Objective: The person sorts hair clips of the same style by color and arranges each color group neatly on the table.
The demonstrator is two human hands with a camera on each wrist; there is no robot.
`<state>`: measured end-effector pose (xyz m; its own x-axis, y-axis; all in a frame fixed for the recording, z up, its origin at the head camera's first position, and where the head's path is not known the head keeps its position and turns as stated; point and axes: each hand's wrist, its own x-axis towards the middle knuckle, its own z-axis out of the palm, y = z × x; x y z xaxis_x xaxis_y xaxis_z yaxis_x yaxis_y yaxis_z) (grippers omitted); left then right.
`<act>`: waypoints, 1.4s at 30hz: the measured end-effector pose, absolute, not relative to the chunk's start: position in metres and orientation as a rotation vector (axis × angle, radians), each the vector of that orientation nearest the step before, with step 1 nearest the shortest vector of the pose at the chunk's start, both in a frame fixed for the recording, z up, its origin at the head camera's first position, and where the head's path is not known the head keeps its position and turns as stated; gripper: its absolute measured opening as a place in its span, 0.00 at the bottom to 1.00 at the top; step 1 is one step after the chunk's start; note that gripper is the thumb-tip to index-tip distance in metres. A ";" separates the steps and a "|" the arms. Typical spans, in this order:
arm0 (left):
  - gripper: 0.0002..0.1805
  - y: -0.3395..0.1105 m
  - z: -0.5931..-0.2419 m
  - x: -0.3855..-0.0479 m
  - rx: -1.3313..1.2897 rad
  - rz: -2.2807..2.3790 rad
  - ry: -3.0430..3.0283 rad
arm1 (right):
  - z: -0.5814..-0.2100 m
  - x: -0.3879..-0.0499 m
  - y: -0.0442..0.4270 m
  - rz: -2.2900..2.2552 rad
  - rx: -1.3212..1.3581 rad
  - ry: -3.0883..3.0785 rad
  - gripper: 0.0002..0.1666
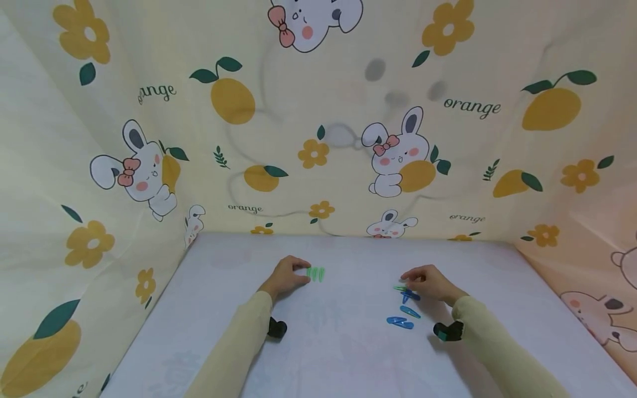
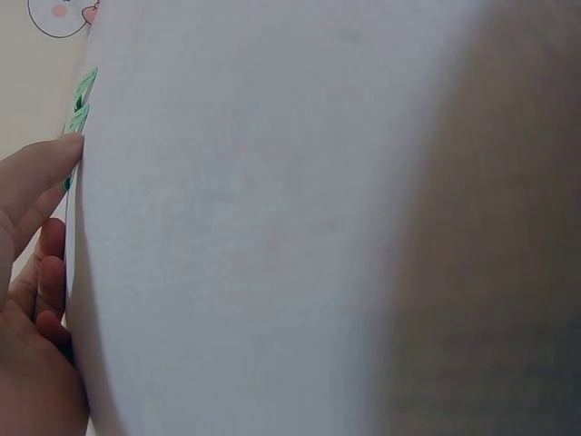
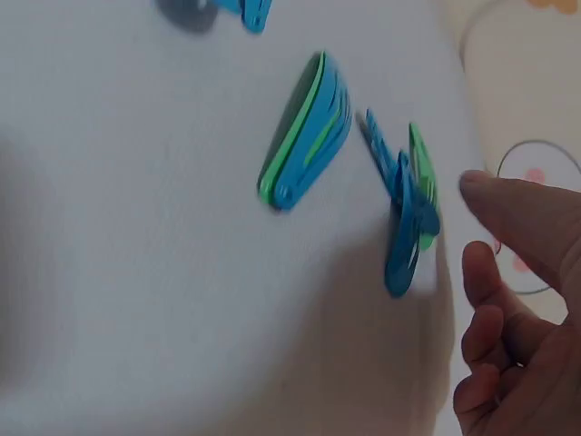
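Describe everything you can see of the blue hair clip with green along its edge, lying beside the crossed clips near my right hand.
The blue hair clip tapers toward both ends and looks smooth, slightly shiny, perhaps coated metal. A small rivet-like spot marks one end. Green shows along one long edge and through a slot, so it seems to rest against a green clip. It lies slantwise on the pale tabletop; the right hand isn't touching it.
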<state>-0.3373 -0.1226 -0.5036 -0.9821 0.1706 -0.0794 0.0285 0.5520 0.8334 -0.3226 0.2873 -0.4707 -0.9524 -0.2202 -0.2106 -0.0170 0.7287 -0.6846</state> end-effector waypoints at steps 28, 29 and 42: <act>0.18 -0.121 -0.502 -0.336 0.123 1.398 2.611 | -0.481 -0.333 0.287 -0.948 -0.127 2.711 0.13; 0.18 -0.121 -0.502 -0.337 0.125 1.395 2.612 | -0.482 -0.333 0.288 -0.952 -0.117 2.710 0.12; 0.18 -0.122 -0.506 -0.339 0.154 1.388 2.633 | -0.482 -0.334 0.284 -0.998 -0.151 2.696 0.06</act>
<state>-0.3391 -0.1220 -0.5061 -0.9817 0.1658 -0.0940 0.0161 0.5635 0.8260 -0.3342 0.2843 -0.4822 -0.9601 -0.1869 -0.2079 -0.0065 0.7585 -0.6516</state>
